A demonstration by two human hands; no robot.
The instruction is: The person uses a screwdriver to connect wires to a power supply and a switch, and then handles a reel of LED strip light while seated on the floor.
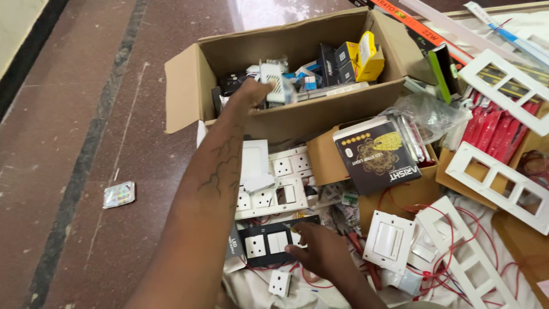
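Left hand (251, 91) reaches into the box (297, 114), fingers closed on what looks like a white module (273, 80), light rigid plastic, best pinched by its edges; right hand (320, 252) rests half-open on the black switch plate (269, 243), gripping nothing.

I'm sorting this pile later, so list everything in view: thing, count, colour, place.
cardboard box: one, brown, open, top centre, full of small packages
white part: one, in the box, at the left hand
black switch panel: one, bottom centre
white socket plates: two, centre
black carton: one, right of centre
white frames: several, right
red wires: tangled, lower right
foil packet: one, floor, left
left hand: reaching into box
right hand: on black panel
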